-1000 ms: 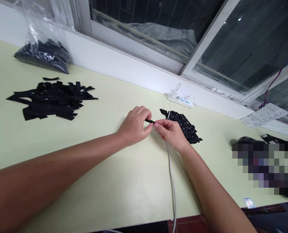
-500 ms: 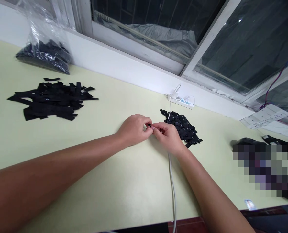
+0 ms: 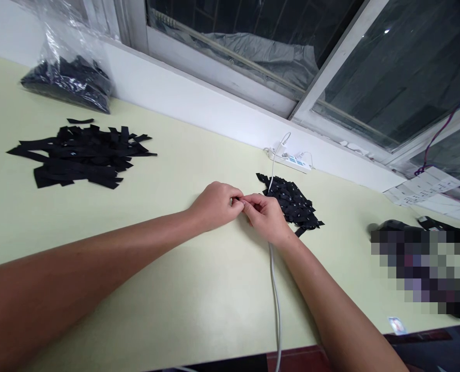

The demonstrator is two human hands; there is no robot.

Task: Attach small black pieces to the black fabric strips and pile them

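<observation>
The left hand [image 3: 214,205] and right hand [image 3: 266,216] met fingertip to fingertip, both curled closed; whatever they pinched was hidden. They rested on the pale surface [image 3: 183,289], just beside a pile of small black pieces [image 3: 294,205], over a white cable [image 3: 275,299].

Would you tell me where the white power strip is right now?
In the head view, the white power strip lies at the table's far edge against the wall, right of centre, just behind the small pile of black pieces beside the right hand.
</observation>
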